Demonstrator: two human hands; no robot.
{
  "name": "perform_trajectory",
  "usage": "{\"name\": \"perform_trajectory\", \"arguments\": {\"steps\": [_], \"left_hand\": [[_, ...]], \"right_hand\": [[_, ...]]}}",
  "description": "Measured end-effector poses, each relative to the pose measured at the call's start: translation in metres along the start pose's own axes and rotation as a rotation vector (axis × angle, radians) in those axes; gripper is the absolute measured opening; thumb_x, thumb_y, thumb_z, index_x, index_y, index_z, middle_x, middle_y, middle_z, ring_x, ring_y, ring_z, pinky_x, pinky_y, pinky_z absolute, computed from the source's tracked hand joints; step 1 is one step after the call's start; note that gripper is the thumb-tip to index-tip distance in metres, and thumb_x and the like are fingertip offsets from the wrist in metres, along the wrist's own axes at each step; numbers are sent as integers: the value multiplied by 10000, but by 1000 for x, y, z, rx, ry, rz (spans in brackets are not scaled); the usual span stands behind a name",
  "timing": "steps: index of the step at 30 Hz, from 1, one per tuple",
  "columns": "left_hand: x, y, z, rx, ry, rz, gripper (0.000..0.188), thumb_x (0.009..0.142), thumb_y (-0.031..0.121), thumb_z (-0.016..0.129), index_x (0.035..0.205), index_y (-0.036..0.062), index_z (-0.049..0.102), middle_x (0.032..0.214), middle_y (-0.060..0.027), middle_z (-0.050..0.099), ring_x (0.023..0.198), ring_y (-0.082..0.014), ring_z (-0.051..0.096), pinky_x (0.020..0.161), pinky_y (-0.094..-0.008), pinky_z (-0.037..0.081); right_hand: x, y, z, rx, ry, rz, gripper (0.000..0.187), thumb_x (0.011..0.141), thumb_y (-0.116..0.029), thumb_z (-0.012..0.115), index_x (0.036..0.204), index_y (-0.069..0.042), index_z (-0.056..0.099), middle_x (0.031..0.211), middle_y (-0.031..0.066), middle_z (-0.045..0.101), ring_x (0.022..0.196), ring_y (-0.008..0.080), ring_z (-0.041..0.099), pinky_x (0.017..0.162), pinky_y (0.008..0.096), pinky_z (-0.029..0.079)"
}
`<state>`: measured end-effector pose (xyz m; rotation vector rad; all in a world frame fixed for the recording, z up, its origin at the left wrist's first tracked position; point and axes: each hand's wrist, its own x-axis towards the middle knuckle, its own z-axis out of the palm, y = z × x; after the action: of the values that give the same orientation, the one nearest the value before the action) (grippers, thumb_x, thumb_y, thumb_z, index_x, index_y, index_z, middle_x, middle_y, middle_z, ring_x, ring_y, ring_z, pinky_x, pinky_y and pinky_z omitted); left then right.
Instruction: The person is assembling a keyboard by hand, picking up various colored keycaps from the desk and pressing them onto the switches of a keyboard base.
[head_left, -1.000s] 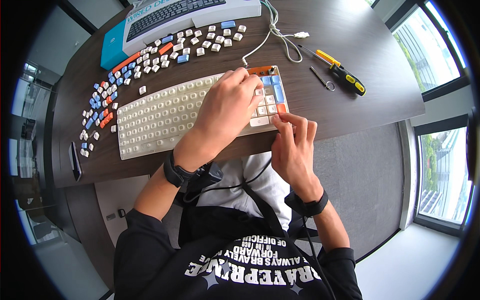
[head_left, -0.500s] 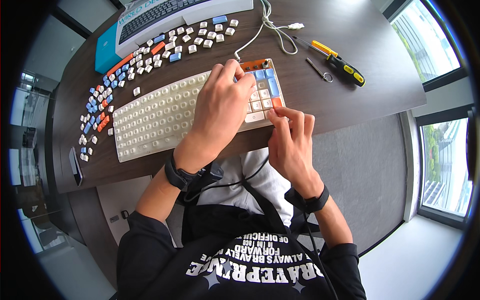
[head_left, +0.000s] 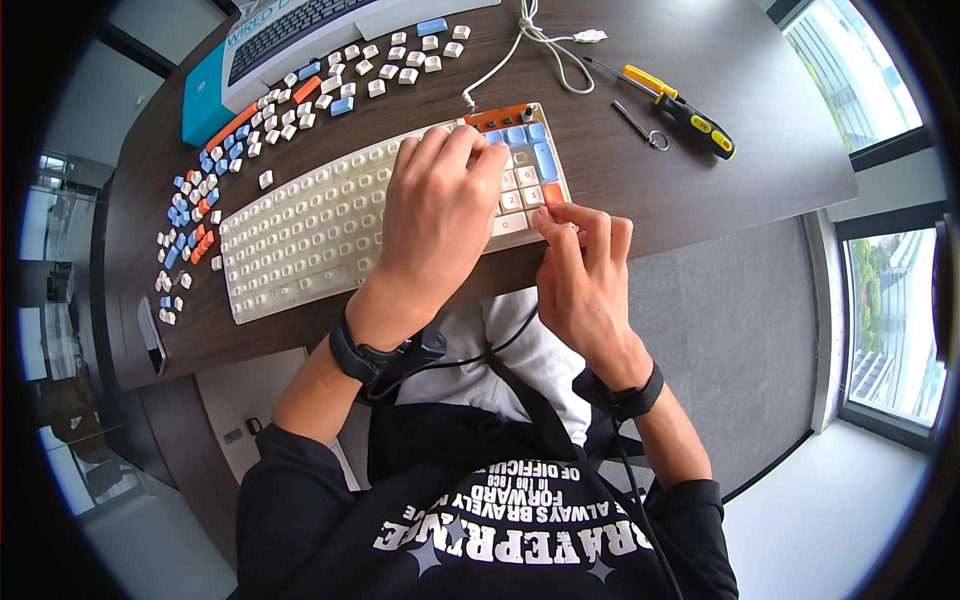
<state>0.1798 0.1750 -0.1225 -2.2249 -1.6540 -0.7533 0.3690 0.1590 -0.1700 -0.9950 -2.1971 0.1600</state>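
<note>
A cream keyboard (head_left: 300,235) lies tilted across the table, most of its key stems without caps. On its number pad at the right sit white keycaps (head_left: 512,200), several blue keycaps (head_left: 543,160) and an orange keycap (head_left: 553,194). My left hand (head_left: 440,195) is closed over the left part of the number pad, its fingers bent together; whatever lies under the fingertips is hidden. At the lower right corner, my right hand (head_left: 583,260) has thumb and index finger pinched on the keyboard's edge, beside the orange keycap.
Loose white, blue and orange keycaps (head_left: 270,125) are spread behind and left of the keyboard. A keyboard box (head_left: 215,95) stands at the back left. A coiled white cable (head_left: 530,40), a yellow-and-black screwdriver (head_left: 695,125) and a small metal tool with a ring (head_left: 638,125) lie at the right.
The view has shifted slightly. Both hands keep nearly the same places on the keyboard, with my right fingertips slightly nearer the orange keycap.
</note>
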Motion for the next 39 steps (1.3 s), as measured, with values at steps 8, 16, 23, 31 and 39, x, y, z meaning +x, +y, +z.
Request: {"name": "perform_trajectory", "arguments": {"steps": [8,16,23,31,39], "left_hand": [[-6,4,5,-31,88,-90,156,805,32,715,958,34,743,967,-58,624,909,-255,594,826,-397,490],[0,2,-2,94,4,18,125,777,61,710,893,16,721,990,-76,621,935,-254,580,830,-383,497],[13,14,-2,250,-23,121,66,793,60,706,756,6,706,934,-78,609,908,-243,577,814,-364,486],[16,31,-1,359,-94,162,63,767,57,708,727,10,696,937,-58,594,944,-225,569,834,-347,489],[3,35,-1,253,-156,154,118,750,101,706,655,39,673,940,-52,566,926,-224,535,814,-349,441]], "right_hand": [[0,0,0,5,0,8,561,733,60,651,1287,-26,630,1253,120,573,1012,333,493,849,396,501],[1,1,2,-3,20,-11,577,721,63,657,1289,-32,625,1242,115,567,998,328,485,842,393,492],[0,0,1,3,21,0,576,711,65,660,1277,-37,629,1238,113,566,993,327,485,849,389,491],[0,0,1,-8,19,2,552,700,84,640,1242,-19,646,1264,118,579,1018,325,483,848,377,494],[-2,1,4,-24,14,8,533,729,111,598,1241,-31,640,1297,133,577,1022,337,476,893,424,469]]}}
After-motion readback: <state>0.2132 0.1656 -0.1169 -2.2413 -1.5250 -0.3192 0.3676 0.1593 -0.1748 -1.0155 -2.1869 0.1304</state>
